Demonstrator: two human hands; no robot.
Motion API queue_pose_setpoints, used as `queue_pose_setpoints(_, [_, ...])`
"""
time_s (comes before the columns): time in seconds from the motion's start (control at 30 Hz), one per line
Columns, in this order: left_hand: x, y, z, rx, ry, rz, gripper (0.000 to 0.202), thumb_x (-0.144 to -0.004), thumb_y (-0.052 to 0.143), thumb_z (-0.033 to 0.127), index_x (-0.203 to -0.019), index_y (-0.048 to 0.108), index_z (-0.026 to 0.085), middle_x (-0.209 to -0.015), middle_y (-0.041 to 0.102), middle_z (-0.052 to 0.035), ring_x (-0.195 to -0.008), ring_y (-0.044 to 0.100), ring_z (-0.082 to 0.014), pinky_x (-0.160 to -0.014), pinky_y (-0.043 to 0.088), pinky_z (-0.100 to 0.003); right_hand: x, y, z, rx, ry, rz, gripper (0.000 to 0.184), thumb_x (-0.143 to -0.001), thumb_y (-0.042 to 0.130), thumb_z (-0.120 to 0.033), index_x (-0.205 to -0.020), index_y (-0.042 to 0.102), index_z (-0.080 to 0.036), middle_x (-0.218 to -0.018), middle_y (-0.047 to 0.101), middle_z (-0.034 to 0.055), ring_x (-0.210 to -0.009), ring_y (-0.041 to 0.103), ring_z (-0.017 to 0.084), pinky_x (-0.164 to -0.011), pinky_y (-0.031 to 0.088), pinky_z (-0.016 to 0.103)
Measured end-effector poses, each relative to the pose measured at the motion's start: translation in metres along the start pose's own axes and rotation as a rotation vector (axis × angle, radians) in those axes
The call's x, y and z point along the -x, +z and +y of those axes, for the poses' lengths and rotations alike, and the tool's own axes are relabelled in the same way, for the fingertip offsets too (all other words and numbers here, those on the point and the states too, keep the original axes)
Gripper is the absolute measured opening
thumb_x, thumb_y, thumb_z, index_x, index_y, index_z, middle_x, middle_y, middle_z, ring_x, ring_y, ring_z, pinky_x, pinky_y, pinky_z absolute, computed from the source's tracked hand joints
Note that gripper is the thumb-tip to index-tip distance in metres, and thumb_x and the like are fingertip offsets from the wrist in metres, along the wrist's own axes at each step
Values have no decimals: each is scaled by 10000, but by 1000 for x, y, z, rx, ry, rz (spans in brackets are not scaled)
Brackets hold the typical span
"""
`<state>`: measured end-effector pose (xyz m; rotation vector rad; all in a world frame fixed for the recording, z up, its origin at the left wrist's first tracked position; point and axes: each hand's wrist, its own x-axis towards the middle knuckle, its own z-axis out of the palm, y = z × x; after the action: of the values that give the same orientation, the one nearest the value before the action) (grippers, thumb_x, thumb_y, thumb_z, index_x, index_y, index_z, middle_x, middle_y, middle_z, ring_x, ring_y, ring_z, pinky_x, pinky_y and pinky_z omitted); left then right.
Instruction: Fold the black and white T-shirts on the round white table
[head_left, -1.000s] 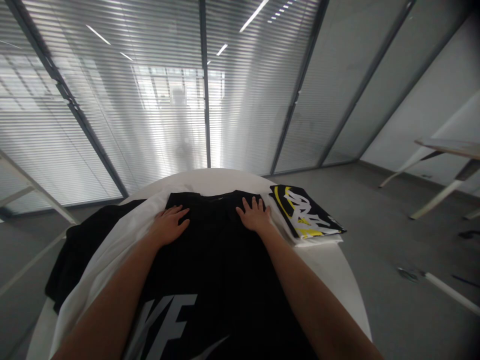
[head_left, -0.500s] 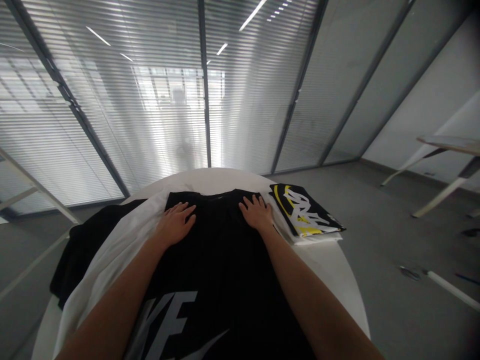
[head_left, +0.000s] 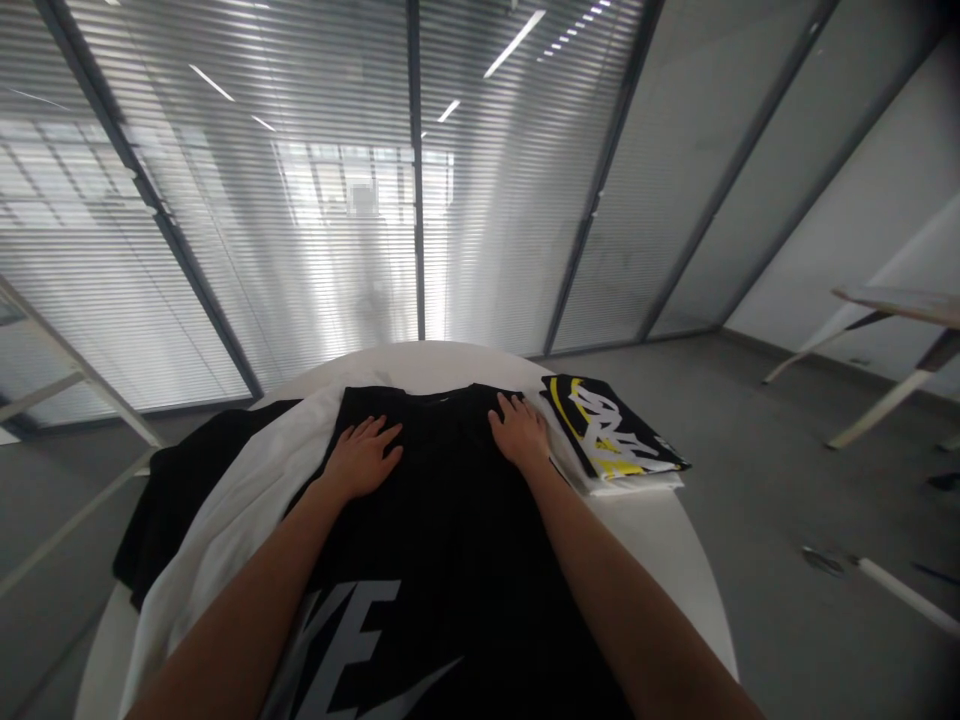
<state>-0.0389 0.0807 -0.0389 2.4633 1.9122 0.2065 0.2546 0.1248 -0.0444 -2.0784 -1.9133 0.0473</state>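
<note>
A black T-shirt with large grey lettering lies spread out before me, its neckline at the far end. Flat on its left shoulder area rests my left hand, fingers spread. My right hand lies open on the shirt's right shoulder, fingers stretched toward the far edge. White cloth shows beneath and to the left of the T-shirt. Just right of my right hand sits a stack of folded garments, with a black one bearing a yellow and white print on top. My forearms cover parts of the shirt's sides.
Everything lies on a round white table. Dark cloth hangs at its left edge. A white metal frame stands at the left, another table at the far right. Glass partitions with blinds rise behind.
My left hand has slid slightly toward me and to the right over the T-shirt. The right hand stays flat near the same shoulder. The view has shifted a little.
</note>
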Motion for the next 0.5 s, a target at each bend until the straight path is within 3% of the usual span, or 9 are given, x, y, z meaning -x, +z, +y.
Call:
queue_pose_setpoints(0.2, [-1, 1, -1, 19, -12, -5, 571, -925, 341, 550, -1437, 442, 319, -1537, 362, -69, -1420, 298, -300, -1125, 226, -515, 0, -7, 5, 43, 86, 41, 569, -912, 428, -361, -1439, 413, -149, -1406, 467, 182, -1289, 423, 322, -1063, 304, 436])
queue_pose_setpoints(0.3, [-1, 1, -1, 26, -27, -3, 563, -919, 364, 542, -1433, 444, 327, -1536, 366, -62, -1419, 298, -301, -1125, 223, -516, -5, -15, 7, 24, 116, 27, 594, -905, 424, -350, -1457, 367, -138, -1321, 536, 191, -1228, 486, 327, -1025, 347, 440])
queue_pose_setpoints(0.4, [-1, 0, -1, 35, -28, -1, 564, -917, 366, 546, -1431, 446, 326, -1537, 365, -60, -1421, 294, -303, -1125, 220, -518, -13, -28, 10, -35, 128, -31, 612, -903, 415, -364, -1469, 344, -142, -1301, 561, 189, -1213, 517, 315, -1004, 379, 423])
queue_pose_setpoints(0.5, [-1, -1, 0, 29, -25, -7, 568, -922, 349, 549, -1431, 448, 318, -1534, 370, -66, -1418, 301, -301, -1124, 227, -511, -23, -40, 19, -65, 177, -131, 535, -914, 362, -335, -1383, 467, -101, -1269, 586, 211, -1193, 552, 297, -976, 410, 392])
